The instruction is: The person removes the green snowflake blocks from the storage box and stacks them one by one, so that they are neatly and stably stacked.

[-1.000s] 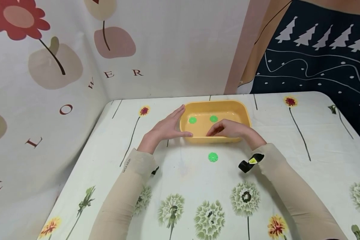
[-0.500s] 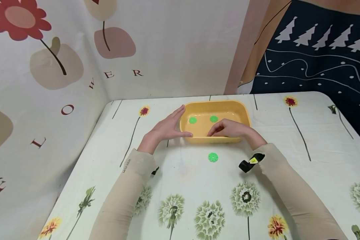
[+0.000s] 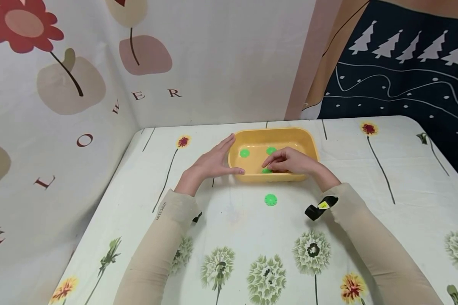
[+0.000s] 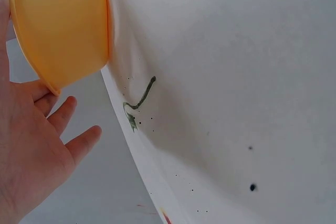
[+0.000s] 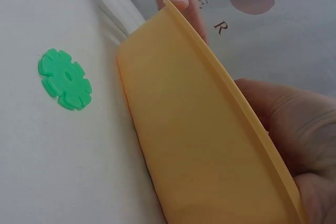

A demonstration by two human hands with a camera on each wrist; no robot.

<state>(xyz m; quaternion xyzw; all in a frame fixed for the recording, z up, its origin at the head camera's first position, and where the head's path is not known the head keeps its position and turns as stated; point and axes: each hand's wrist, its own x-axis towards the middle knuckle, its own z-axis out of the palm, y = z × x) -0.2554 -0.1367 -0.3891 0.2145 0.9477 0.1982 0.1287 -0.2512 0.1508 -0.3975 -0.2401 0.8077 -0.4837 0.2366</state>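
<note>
A yellow rectangular plastic tub (image 3: 273,178) stands at the back of the table. My left hand (image 3: 215,162) holds its left end, thumb at the near corner and fingers at the far one. In the left wrist view, fingertips touch the tub's rim (image 4: 56,92). My right hand (image 3: 290,161) is inside the tub, fingers loosely bent over a green notched plastic disc (image 3: 266,170) by the near wall. Two more green discs lie in the tub, one at left (image 3: 244,153), the other (image 3: 271,150) partly behind the right hand. The near wall hides the right fingertips in the right wrist view.
One green notched disc (image 3: 270,200) lies flat on the flower-print tablecloth (image 3: 233,224), just in front of the tub. A pale printed curtain (image 3: 229,63) hangs behind and to the left. Dark cloth with tree prints (image 3: 400,84) hangs at the back right.
My right fingers have lifted slightly and loosened, and a green disc beneath them now shows in the tub. The left hand, tub and the disc on the table stay put.
</note>
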